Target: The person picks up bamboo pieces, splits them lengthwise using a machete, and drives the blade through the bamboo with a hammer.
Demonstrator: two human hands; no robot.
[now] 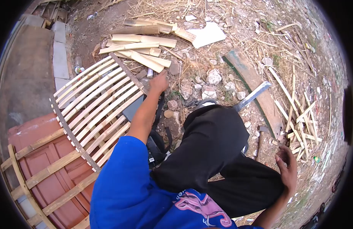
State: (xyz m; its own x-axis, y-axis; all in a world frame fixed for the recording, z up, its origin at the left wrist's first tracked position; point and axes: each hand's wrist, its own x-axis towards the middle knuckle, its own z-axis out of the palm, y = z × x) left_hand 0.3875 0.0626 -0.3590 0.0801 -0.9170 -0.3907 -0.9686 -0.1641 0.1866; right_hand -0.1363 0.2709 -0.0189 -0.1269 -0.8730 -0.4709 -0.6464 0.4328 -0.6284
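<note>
My left hand (160,81) reaches forward, its fingers closed at the near end of a split bamboo piece (148,61); the fingertips are partly hidden. That piece lies with several other split bamboo pieces (142,39) on the ground. Beside my left forearm is a slatted bamboo panel (96,103), its pale slats fixed to two darker crosspieces. My right hand (287,166) hangs by my right knee, fingers loosely curled and apart, holding nothing. A hammer (260,139) lies close to it, and a machete (253,96) lies with its blade across a wooden plank (256,87).
Thin bamboo strips (302,118) are heaped at the right. Several stones (214,77) and a white sheet (209,35) lie ahead. A reddish door panel (50,152) with a bamboo frame (54,168) on it is at the left, near a row of grey blocks (60,49).
</note>
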